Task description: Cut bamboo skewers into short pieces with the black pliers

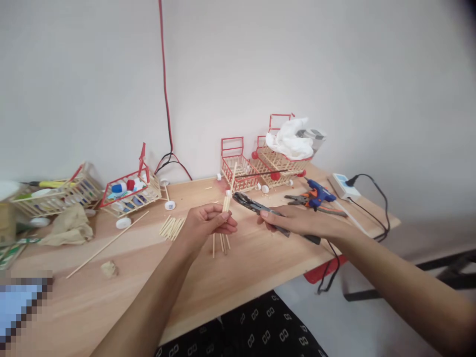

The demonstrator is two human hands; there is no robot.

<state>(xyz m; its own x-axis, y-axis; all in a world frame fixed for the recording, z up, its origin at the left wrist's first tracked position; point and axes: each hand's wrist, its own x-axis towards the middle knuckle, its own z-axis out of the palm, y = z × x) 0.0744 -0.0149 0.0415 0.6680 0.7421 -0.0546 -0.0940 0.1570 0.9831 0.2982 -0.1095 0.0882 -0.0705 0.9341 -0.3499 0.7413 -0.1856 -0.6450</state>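
My left hand is closed around a small bunch of thin wooden sticks, held upright above the table. One stick rises higher than the others, and their lower ends poke out below my fingers. In my right hand is a pair of dark pliers, its jaws pointing left at the bunch. The jaw tip is close beside the sticks; whether it touches them I cannot tell. A pile of short cut sticks lies to the left of my left hand.
Small red-trimmed stick carts stand along the wall, some filled. A blue glue gun, orange-handled pliers and a power strip with cables lie right. One long stick and crumpled brown paper lie left.
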